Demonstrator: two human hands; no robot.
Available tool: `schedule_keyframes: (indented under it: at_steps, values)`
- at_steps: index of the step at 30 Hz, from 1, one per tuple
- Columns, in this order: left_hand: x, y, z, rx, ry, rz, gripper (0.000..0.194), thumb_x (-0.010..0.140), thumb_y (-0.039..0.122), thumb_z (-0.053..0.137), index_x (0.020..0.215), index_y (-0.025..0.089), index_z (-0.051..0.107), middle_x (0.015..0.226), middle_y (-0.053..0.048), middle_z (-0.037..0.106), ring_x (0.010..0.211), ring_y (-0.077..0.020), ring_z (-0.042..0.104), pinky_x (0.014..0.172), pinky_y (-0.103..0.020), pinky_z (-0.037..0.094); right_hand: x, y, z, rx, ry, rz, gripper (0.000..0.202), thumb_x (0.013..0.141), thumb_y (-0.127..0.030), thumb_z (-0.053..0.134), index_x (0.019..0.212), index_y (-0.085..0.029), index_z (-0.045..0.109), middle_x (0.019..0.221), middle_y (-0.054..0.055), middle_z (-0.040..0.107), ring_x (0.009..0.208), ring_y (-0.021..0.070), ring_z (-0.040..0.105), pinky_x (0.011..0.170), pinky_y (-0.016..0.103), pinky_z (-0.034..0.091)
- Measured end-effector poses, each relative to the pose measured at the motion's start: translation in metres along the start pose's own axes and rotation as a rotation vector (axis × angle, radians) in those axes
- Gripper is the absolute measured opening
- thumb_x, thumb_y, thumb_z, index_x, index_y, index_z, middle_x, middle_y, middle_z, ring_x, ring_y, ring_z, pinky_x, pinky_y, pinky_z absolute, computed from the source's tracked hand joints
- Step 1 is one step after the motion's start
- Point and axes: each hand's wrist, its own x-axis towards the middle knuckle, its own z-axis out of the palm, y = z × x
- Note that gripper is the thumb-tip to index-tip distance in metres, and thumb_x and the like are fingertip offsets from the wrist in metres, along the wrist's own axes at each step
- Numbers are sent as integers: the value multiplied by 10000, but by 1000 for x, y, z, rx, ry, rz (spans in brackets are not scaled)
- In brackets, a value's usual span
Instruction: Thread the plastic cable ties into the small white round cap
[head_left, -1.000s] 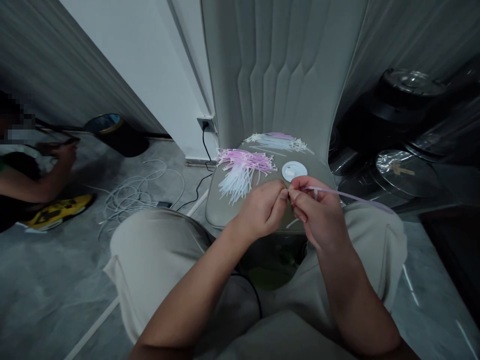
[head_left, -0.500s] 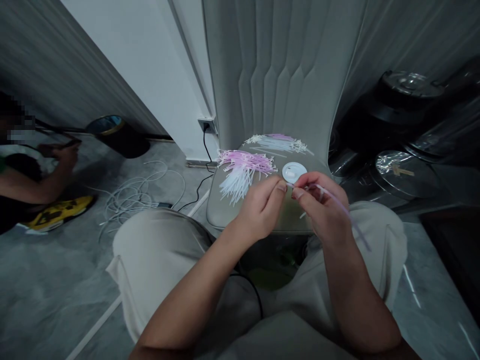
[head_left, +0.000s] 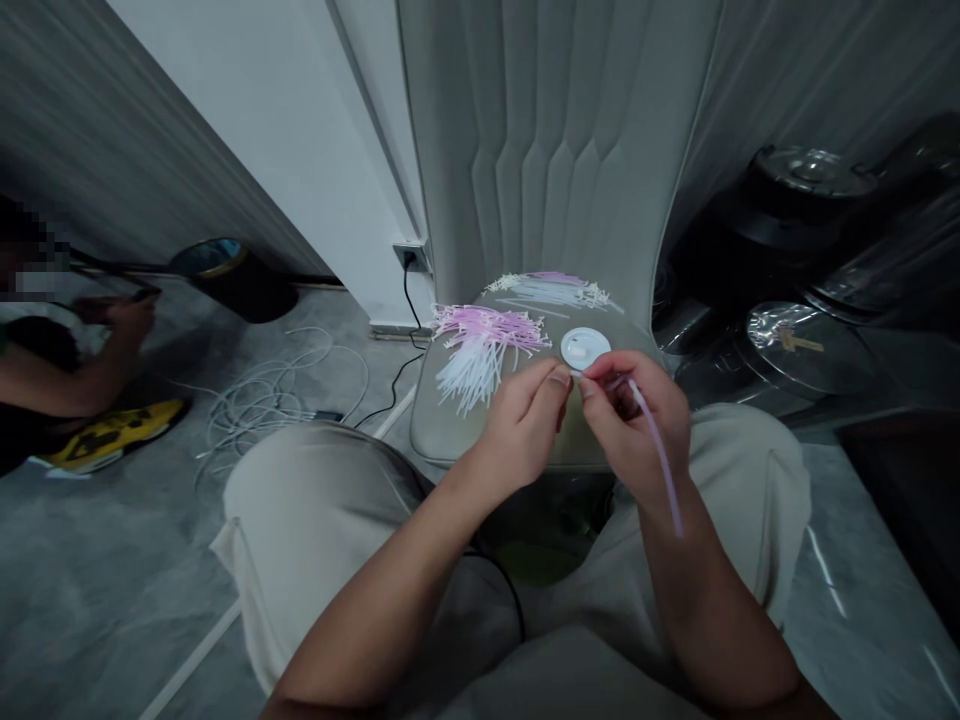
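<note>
My left hand (head_left: 529, 415) is closed, thumb and forefinger pinched on a thin pale plastic strip (head_left: 576, 373) that runs to my right hand (head_left: 637, 415). The right fingers are also pinched, and a thin purple plastic strip (head_left: 664, 460) curves out over the back of that hand. Whether the two strips join is hidden in the fingers. Just beyond the fingertips lies a round white lid-like disc (head_left: 585, 345) on the grey chair seat (head_left: 439, 440). To its left fans a pile of purple and white strips (head_left: 480, 345). Another bundle of strips (head_left: 555, 290) lies farther back.
A person's arm (head_left: 67, 375) and yellow shoe (head_left: 120, 430) are at the left. Coiled pale cable (head_left: 262, 400) lies on the floor near a black bin (head_left: 236, 280). A black plug (head_left: 409, 260) sits in the wall socket. Shiny plastic-wrapped items (head_left: 810, 340) stand at the right.
The free end of the purple strip has swung left and down across my right wrist. My hands stay pinched close together; the whole view has shifted slightly.
</note>
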Motion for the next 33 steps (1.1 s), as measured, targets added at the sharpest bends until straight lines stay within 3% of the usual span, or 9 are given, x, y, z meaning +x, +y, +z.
schedule_keyframes:
  at_steps: [11, 21, 33]
  values:
    - [-4, -1, 3, 46, 18, 19, 385, 969, 371, 392, 625, 197, 390, 575, 31, 392, 542, -110, 400, 501, -275, 347, -1, 2, -1, -29, -11, -27, 92, 780, -150, 617, 823, -231, 608, 668, -32, 615, 523, 92, 549, 465, 215, 404]
    - [-5, -2, 1, 38, 15, 33, 385, 980, 372, 382, 642, 190, 394, 591, 36, 394, 561, -105, 393, 532, -278, 312, 0, 5, -4, -112, -39, -100, 106, 758, -134, 629, 823, -217, 626, 635, -52, 612, 521, 79, 544, 482, 192, 423]
    - [-4, 0, -1, 191, -16, 115, 395, 991, 340, 352, 631, 185, 400, 586, 34, 405, 561, -104, 391, 555, -282, 293, 2, 3, -4, -215, -26, -134, 112, 729, -125, 627, 802, -210, 628, 657, -47, 621, 541, 80, 534, 511, 200, 426]
